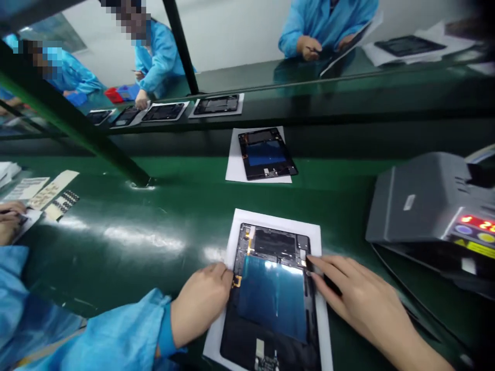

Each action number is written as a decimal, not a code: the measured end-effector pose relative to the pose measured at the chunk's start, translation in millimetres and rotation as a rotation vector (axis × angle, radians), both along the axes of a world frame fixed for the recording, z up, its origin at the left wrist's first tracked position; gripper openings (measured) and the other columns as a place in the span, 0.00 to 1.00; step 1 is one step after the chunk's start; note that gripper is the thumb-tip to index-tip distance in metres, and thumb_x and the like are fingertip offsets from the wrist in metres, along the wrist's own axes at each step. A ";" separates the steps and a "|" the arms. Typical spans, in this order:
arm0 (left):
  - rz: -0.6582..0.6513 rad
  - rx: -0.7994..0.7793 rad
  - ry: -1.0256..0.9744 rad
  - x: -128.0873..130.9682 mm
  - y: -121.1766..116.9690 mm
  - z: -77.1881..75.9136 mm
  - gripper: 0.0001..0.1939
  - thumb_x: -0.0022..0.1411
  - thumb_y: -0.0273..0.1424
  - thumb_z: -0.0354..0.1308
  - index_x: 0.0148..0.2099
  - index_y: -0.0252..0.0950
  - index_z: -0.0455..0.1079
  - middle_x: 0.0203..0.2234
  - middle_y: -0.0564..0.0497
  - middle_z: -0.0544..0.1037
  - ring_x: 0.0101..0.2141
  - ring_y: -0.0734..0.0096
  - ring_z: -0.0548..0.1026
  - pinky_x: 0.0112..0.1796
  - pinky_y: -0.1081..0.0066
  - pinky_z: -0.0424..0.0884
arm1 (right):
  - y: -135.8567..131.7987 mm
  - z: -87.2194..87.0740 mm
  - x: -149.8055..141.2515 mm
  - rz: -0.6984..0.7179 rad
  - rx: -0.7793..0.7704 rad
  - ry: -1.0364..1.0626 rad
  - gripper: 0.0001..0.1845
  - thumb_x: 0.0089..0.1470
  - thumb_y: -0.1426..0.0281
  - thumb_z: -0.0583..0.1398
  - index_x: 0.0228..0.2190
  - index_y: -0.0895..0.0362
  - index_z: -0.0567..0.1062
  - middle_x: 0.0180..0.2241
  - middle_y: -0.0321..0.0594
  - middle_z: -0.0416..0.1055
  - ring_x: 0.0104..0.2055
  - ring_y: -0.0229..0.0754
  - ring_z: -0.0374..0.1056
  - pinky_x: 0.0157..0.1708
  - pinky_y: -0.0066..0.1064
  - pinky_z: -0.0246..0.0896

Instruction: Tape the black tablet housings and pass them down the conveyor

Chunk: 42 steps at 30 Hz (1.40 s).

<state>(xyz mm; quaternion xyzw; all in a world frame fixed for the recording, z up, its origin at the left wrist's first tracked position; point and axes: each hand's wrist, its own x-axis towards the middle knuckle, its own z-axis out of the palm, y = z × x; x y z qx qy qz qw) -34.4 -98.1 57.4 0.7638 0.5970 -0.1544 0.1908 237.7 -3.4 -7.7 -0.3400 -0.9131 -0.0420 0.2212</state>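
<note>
An opened tablet (276, 288) lies on a white sheet (325, 319) in front of me, its inner parts and a shiny blue film-covered area (273, 296) exposed. At its left edge my left hand (203, 299) is closed with the fingers curled, beside an orange flex cable (237, 281). Whatever those fingers pinch is hidden. Over the right edge my right hand (358, 291) reaches in, open, thumb and forefinger apart. Its fingertips touch the upper right edge area near a small pale part (303, 257).
Another opened tablet (266, 154) lies on paper farther back. A grey machine (410, 206) with a red display stands at right. A green post (96, 123) crosses the left side. Label sheets (54, 193) and a co-worker's hand (10, 221) are at left; others work behind.
</note>
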 end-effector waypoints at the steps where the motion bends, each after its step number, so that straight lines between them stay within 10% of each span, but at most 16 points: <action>1: 0.005 -0.003 0.006 1.5 0.2 -2.6 0.10 0.63 0.21 0.47 0.40 0.32 0.70 0.35 0.44 0.75 0.35 0.62 0.74 0.37 0.64 0.73 | 3.2 2.4 -2.4 -0.006 0.033 -0.001 0.15 0.63 0.66 0.51 0.41 0.60 0.74 0.36 0.41 0.73 0.33 0.39 0.67 0.33 0.31 0.58; 6: 0.210 0.057 -0.077 -40.6 1.0 -10.2 0.10 0.64 0.25 0.46 0.37 0.36 0.69 0.33 0.47 0.76 0.33 0.64 0.75 0.37 0.68 0.69 | 43.8 21.3 -50.2 -0.095 0.060 -0.126 0.13 0.62 0.66 0.52 0.41 0.57 0.75 0.39 0.41 0.73 0.36 0.40 0.68 0.34 0.31 0.58; 13: 0.551 0.257 0.087 -182.7 4.4 7.5 0.11 0.61 0.31 0.45 0.34 0.37 0.68 0.29 0.48 0.77 0.32 0.62 0.75 0.32 0.70 0.63 | 143.8 35.5 -144.8 -0.264 -0.155 -0.424 0.16 0.59 0.65 0.54 0.44 0.62 0.72 0.45 0.52 0.69 0.44 0.48 0.67 0.35 0.34 0.60; 20: 0.776 0.350 0.103 -278.4 -14.7 12.6 0.12 0.55 0.36 0.47 0.32 0.37 0.70 0.27 0.50 0.78 0.30 0.64 0.75 0.30 0.73 0.62 | 181.0 32.6 -155.7 -0.383 -0.235 -0.495 0.27 0.56 0.54 0.57 0.46 0.64 0.70 0.43 0.53 0.70 0.44 0.49 0.68 0.39 0.39 0.62; 30: 0.850 0.407 0.042 -283.8 -18.6 -5.4 0.12 0.55 0.36 0.47 0.33 0.37 0.69 0.27 0.50 0.77 0.30 0.64 0.74 0.30 0.73 0.60 | 163.3 22.6 -168.3 -0.248 -0.192 -0.517 0.19 0.61 0.71 0.49 0.51 0.62 0.69 0.46 0.53 0.70 0.47 0.48 0.68 0.42 0.35 0.62; 37: 0.886 0.430 0.010 -279.6 -23.9 -11.8 0.12 0.56 0.35 0.47 0.34 0.36 0.70 0.27 0.50 0.77 0.30 0.66 0.74 0.30 0.73 0.61 | 159.6 19.3 -202.0 -0.121 -0.178 -0.587 0.19 0.59 0.60 0.58 0.47 0.59 0.69 0.46 0.43 0.68 0.44 0.41 0.68 0.42 0.40 0.67; 42: 0.876 0.445 -0.015 -282.6 -22.4 -9.2 0.11 0.55 0.34 0.47 0.32 0.36 0.69 0.26 0.50 0.77 0.28 0.67 0.74 0.30 0.72 0.63 | 153.5 34.7 -191.9 -0.059 -0.125 -0.545 0.11 0.62 0.71 0.52 0.35 0.62 0.73 0.36 0.46 0.71 0.35 0.39 0.69 0.34 0.31 0.63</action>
